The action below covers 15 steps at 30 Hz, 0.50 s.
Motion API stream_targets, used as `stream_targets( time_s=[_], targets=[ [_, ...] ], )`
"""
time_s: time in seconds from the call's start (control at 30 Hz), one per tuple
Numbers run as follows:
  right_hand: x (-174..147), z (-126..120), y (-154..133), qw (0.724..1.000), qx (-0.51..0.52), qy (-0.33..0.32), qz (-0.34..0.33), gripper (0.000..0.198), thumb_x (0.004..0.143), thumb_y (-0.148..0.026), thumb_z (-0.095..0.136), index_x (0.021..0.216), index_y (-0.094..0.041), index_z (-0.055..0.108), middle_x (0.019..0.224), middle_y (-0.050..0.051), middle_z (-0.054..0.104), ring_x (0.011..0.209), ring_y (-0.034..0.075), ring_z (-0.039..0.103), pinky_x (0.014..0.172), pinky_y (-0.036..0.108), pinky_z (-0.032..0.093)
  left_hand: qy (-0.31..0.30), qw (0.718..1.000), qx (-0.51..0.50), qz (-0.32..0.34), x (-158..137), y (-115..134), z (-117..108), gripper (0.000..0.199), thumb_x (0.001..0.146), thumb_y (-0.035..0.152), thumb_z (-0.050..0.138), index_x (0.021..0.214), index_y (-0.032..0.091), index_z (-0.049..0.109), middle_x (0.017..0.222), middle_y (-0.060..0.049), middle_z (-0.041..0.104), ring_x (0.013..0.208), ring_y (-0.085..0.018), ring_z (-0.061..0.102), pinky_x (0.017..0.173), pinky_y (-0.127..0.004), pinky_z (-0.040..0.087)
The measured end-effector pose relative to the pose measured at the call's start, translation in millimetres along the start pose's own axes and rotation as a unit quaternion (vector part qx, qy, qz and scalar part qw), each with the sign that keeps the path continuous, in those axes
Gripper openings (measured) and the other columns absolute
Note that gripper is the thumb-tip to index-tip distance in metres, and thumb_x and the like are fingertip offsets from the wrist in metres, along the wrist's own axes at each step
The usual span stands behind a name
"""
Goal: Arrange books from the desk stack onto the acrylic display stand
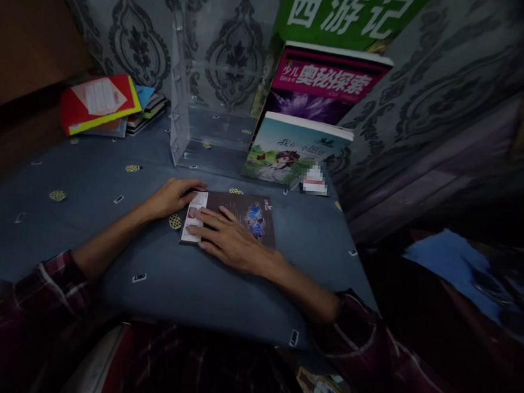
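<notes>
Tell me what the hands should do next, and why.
Maybe curl the left hand under the book: it lies flat on the table, that hand is at its far-left corner, and the right hand, spread on top, could steady it.

On the table (218,304), a book (241,206) beneath the right hand (234,242), with the left hand (172,197) at its far left corner. Behind, a rack (179,113) with upright books (298,151) at its right; farther left, a book pile (100,104); beyond, the wall (141,38).
</notes>
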State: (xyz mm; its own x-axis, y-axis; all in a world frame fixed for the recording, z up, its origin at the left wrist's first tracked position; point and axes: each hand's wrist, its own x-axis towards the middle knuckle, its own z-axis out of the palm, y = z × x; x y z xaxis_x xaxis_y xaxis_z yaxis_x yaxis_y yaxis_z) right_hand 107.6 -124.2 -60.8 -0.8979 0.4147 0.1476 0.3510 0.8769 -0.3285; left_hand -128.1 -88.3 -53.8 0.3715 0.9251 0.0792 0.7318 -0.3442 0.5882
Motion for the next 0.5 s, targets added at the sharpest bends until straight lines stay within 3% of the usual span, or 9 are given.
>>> stream_targets(
  time_s=[0.2,0.37,0.5],
  targets=[
    [-23.2,-2.3,28.6,0.994,-0.048,0.043,0.086,0.044,0.104,-0.036,0.048,0.147,-0.026,0.053,0.159,0.011,0.044,0.152,0.027,0.033,0.123,0.06,0.028,-0.007,1.0,0.025,-0.004,0.3,0.3,0.2,0.033,0.096,0.025,0.047,0.124,0.022,0.064,0.128,-0.005,0.071,0.117,-0.022,0.066,0.104,-0.039,0.05],
    [-46.0,-6.2,51.0,0.973,-0.091,0.094,0.191,0.05,0.104,-0.04,0.044,0.148,-0.016,0.051,0.159,0.017,0.043,0.152,0.03,0.033,0.123,0.06,0.027,-0.005,1.0,0.029,-0.006,0.4,1.7,-0.3,0.032,0.095,0.024,0.048,0.123,0.022,0.065,0.126,-0.006,0.072,0.117,-0.023,0.066,0.103,-0.04,0.05],
    [-62.1,-3.4,56.8,0.967,-0.072,0.114,0.214,0.053,0.105,-0.042,0.04,0.15,-0.017,0.048,0.159,0.017,0.043,0.151,0.029,0.035,0.122,0.057,0.03,-0.002,0.999,0.036,0.006,-0.4,1.5,1.4,0.032,0.097,0.026,0.047,0.122,0.022,0.066,0.125,-0.006,0.072,0.115,-0.022,0.067,0.102,-0.039,0.052]
  ],
)
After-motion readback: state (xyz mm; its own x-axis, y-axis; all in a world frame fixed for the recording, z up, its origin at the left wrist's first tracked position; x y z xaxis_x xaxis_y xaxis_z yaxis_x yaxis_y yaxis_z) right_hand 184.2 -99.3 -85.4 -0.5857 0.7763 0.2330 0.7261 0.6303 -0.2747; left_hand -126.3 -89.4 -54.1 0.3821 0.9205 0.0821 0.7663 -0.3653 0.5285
